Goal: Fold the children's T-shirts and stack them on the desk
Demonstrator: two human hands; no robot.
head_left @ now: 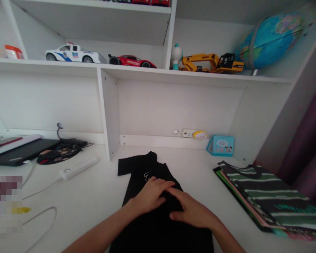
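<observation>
A black T-shirt [158, 232] lies on the white desk in front of me, its neck end pointing away. One short sleeve sticks out to the left; the right sleeve does not show, and the right side runs as a straight slanting edge. My left hand [152, 194] rests flat on the chest, partly covering a small white print, with its fingers stretched out. Beside it, my right hand [191, 210] lies on the shirt's right side, thumb spread from the fingers. The fingertips of both hands meet near the middle. The bottom of the shirt runs out of view.
A stack of folded clothes [274, 196], a striped shirt on top, lies at the right. A blue desk calendar [222, 146] and a power strip [187, 133] are at the back. On the left are a white cabled device [79, 168] and a black laptop [23, 151]. Toys line the shelf [137, 72] above.
</observation>
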